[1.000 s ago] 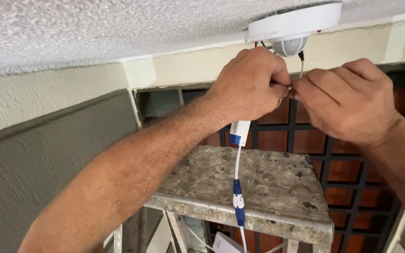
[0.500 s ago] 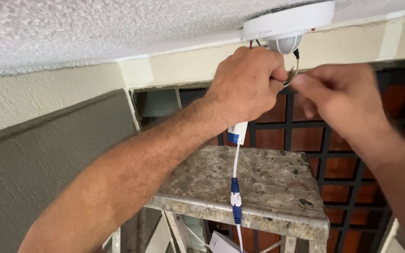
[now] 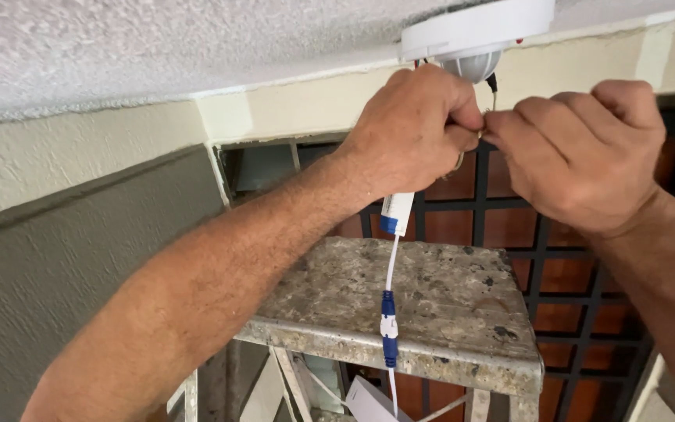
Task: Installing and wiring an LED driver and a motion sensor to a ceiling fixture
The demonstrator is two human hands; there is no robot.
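- A textured white ceiling (image 3: pixel 119 47) is seen across the top left, with a cream wall band (image 3: pixel 80 148) and a grey panel (image 3: pixel 56 273) below it.
- The left hand (image 3: pixel 412 129) is raised just under the ceiling, its fingers curled shut around a white driver box with a blue end (image 3: pixel 394 213); the box appears to be held up so that its weight is kept off the thin leads above.
- From the box a white cable (image 3: pixel 391 266) hangs straight down to a blue and white connector (image 3: pixel 388 328), which dangles in front of the ladder top (image 3: pixel 447 305), a worn, paint-spattered platform placed directly beneath the work.
- A round white ceiling fixture (image 3: pixel 474 27) is mounted against the ceiling above the two hands, with short dark wires (image 3: pixel 494 86) emerging beneath it.
- The right hand (image 3: pixel 580 152) is held against the left, its fingertips pinched closed on the thin wire ends between them; what exactly is pinched is too small to be made out.
- A dark metal grille over reddish panels (image 3: pixel 564 258) is seen behind, at the right.
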